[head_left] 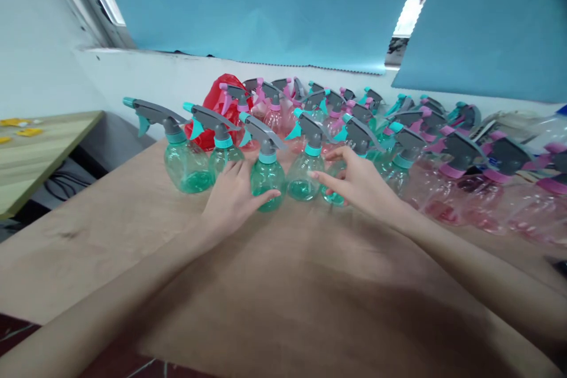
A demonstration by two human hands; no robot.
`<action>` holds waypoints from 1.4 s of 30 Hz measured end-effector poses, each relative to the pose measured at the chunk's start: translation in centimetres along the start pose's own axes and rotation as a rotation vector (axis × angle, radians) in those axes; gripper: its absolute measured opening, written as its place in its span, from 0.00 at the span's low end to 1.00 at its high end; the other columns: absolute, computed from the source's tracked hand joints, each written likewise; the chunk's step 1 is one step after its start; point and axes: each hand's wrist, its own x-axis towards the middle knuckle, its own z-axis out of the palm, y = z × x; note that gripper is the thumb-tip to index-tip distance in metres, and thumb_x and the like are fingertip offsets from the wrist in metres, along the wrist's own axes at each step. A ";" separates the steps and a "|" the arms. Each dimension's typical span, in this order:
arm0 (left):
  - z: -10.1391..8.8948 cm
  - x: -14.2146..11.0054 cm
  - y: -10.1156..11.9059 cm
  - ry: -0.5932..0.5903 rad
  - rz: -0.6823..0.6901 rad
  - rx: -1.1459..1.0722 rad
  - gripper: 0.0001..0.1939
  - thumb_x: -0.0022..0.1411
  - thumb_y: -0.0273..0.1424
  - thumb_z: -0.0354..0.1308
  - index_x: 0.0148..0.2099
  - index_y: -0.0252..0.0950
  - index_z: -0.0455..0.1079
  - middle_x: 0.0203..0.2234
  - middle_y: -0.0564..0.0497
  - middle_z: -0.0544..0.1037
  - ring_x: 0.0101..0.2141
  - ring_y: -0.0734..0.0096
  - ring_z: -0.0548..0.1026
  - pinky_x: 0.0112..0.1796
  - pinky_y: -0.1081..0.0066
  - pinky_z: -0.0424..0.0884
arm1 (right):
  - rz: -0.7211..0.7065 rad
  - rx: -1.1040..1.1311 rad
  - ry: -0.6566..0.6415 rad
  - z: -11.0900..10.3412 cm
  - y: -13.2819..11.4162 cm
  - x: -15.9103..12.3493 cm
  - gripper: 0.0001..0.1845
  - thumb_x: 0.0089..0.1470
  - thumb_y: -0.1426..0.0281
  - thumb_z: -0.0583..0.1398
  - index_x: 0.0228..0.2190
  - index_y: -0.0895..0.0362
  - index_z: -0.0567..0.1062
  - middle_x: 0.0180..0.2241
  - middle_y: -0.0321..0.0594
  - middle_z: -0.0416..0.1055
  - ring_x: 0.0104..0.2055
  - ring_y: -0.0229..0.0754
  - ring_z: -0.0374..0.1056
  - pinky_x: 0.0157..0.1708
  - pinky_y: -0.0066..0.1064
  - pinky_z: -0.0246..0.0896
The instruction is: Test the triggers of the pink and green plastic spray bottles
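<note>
A green spray bottle (269, 177) with a grey and turquoise trigger head stands upright on the table. My left hand (233, 192) is wrapped on its left side, thumb across the front and fingertips partly hidden behind it. To the right stands another green spray bottle (305, 174). Close to that one's right side is my right hand (357, 180), thumb and fingers apart and curved, holding nothing I can see. Behind the right hand, a third green spray bottle (332, 194) is partly covered. Two more green bottles, one of them a tilted-looking spray bottle (186, 168), stand left of my left hand.
Several pink spray bottles (452, 189) crowd the right side, with more pink and green ones in rows behind. A red plastic bag (217, 94) lies at the back. The wooden table (283, 283) reaches the wall; a second table (57, 147) with yellow pieces is at left.
</note>
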 end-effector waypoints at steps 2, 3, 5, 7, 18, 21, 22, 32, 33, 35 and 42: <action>0.2 0.6 -0.1 0.007 0.010 0.032 0.31 0.61 0.48 0.58 0.56 0.31 0.57 0.44 0.42 0.72 0.47 0.47 0.69 0.46 0.54 0.67 | 0.019 0.035 -0.022 0.5 0.2 0.3 0.29 0.51 0.54 0.60 0.48 0.59 0.64 0.52 0.55 0.68 0.25 0.40 0.72 0.20 0.35 0.67; 0.3 0.8 -0.1 0.012 0.017 0.042 0.31 0.60 0.48 0.58 0.56 0.31 0.57 0.44 0.41 0.72 0.47 0.46 0.68 0.46 0.52 0.67 | 0.031 0.059 -0.040 0.7 0.4 0.5 0.31 0.51 0.54 0.60 0.51 0.59 0.63 0.53 0.57 0.66 0.24 0.40 0.72 0.17 0.34 0.66; 0.4 1.3 -0.2 0.024 0.035 0.049 0.31 0.59 0.47 0.59 0.56 0.33 0.58 0.46 0.41 0.71 0.49 0.43 0.67 0.48 0.50 0.65 | 0.068 0.106 -0.093 1.0 0.6 0.9 0.37 0.51 0.54 0.61 0.56 0.59 0.59 0.50 0.59 0.69 0.21 0.41 0.72 0.12 0.33 0.63; 0.4 1.8 -0.3 0.031 0.045 0.041 0.30 0.58 0.47 0.61 0.56 0.35 0.59 0.48 0.40 0.70 0.52 0.41 0.65 0.50 0.48 0.64 | 0.105 0.125 -0.144 1.2 0.8 1.2 0.42 0.51 0.54 0.61 0.60 0.60 0.54 0.37 0.54 0.75 0.18 0.43 0.71 0.10 0.33 0.63; 0.2 2.3 0.0 0.026 0.007 0.143 0.31 0.57 0.47 0.63 0.55 0.34 0.61 0.48 0.38 0.70 0.51 0.42 0.67 0.47 0.50 0.68 | 0.051 0.162 -0.132 2.4 1.4 2.3 0.35 0.51 0.58 0.62 0.55 0.60 0.59 0.15 0.30 0.64 0.12 0.45 0.67 0.07 0.32 0.57; 0.3 2.2 0.0 0.029 0.002 0.147 0.32 0.57 0.47 0.62 0.57 0.34 0.59 0.48 0.39 0.70 0.51 0.42 0.66 0.48 0.50 0.68 | 0.040 0.162 -0.136 2.4 1.6 2.2 0.36 0.51 0.58 0.62 0.56 0.60 0.58 0.16 0.30 0.64 0.13 0.45 0.67 0.07 0.33 0.57; 0.4 2.2 0.0 0.035 0.003 0.140 0.32 0.57 0.47 0.62 0.57 0.36 0.59 0.48 0.39 0.70 0.52 0.42 0.66 0.48 0.50 0.68 | 0.035 0.166 -0.136 2.3 1.5 2.1 0.36 0.51 0.58 0.62 0.56 0.60 0.57 0.16 0.31 0.64 0.13 0.44 0.67 0.07 0.33 0.58; -0.9 -0.1 2.1 0.168 -0.075 0.022 0.36 0.60 0.42 0.59 0.64 0.36 0.48 0.52 0.38 0.62 0.53 0.46 0.65 0.49 0.52 0.66 | 0.015 0.010 -0.158 1.5 0.4 -0.1 0.40 0.51 0.52 0.60 0.55 0.65 0.58 0.27 0.45 0.73 0.25 0.49 0.73 0.24 0.41 0.67; -1.1 -0.7 2.5 0.174 -0.068 0.004 0.35 0.61 0.42 0.58 0.64 0.38 0.48 0.51 0.39 0.62 0.53 0.47 0.64 0.49 0.52 0.67 | -0.016 -0.019 -0.141 1.4 0.4 -0.5 0.39 0.51 0.52 0.59 0.55 0.66 0.58 0.33 0.51 0.74 0.32 0.53 0.74 0.28 0.43 0.68; -1.2 -2.1 3.4 0.131 -0.047 -0.066 0.34 0.63 0.43 0.56 0.65 0.41 0.47 0.52 0.41 0.62 0.53 0.49 0.66 0.47 0.53 0.69 | -0.077 -0.067 -0.116 1.1 0.3 -1.2 0.39 0.51 0.52 0.59 0.55 0.66 0.58 0.44 0.58 0.71 0.44 0.59 0.71 0.35 0.45 0.67; 0.6 -4.9 7.9 -0.209 -0.054 -0.389 0.43 0.58 0.45 0.59 0.67 0.44 0.40 0.57 0.42 0.61 0.55 0.49 0.64 0.50 0.50 0.65 | -0.053 -0.221 -0.181 -1.2 0.1 -5.3 0.36 0.50 0.47 0.57 0.50 0.61 0.61 0.42 0.51 0.72 0.35 0.52 0.71 0.32 0.41 0.65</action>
